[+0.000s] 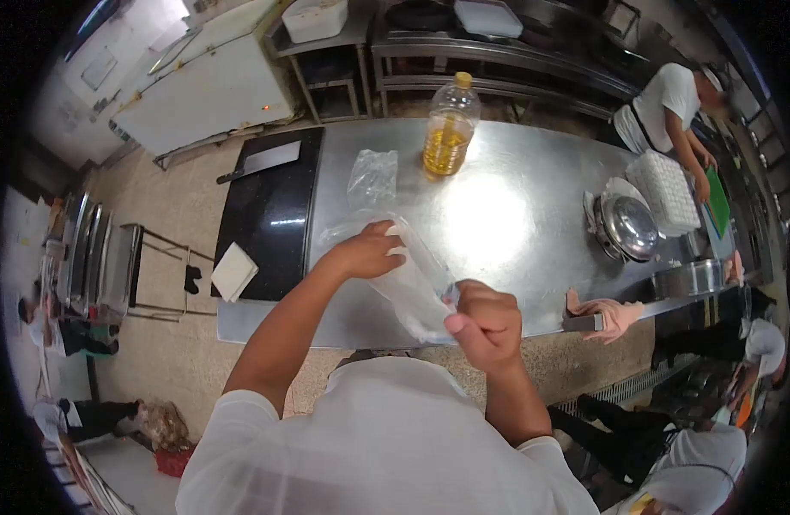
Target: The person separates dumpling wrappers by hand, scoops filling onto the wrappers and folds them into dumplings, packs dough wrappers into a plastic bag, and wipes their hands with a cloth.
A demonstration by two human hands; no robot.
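A thin, clear plastic bag (409, 290) stretches between my two hands above the front part of the steel table. My left hand (366, 252) is on the left, with its fingers curled over the upper part of the bag. Lower and to the right, my right hand (489, 326) is closed in a fist around the other side of the bag, its thumb pressed along the fingers. Past my left hand, another crumpled clear plastic bag (373, 176) lies flat on the table. A large bottle of yellow oil (450, 129) with a yellow cap stands beyond it.
The steel table (532, 193) adjoins a black board (266, 202) with a cleaver (270, 159) and a white folded cloth (234, 272). Rightward are a metal bowl (629, 227), egg trays (662, 190) and a pink cloth (614, 316). A person (661, 112) works at the far right; others stand around the room.
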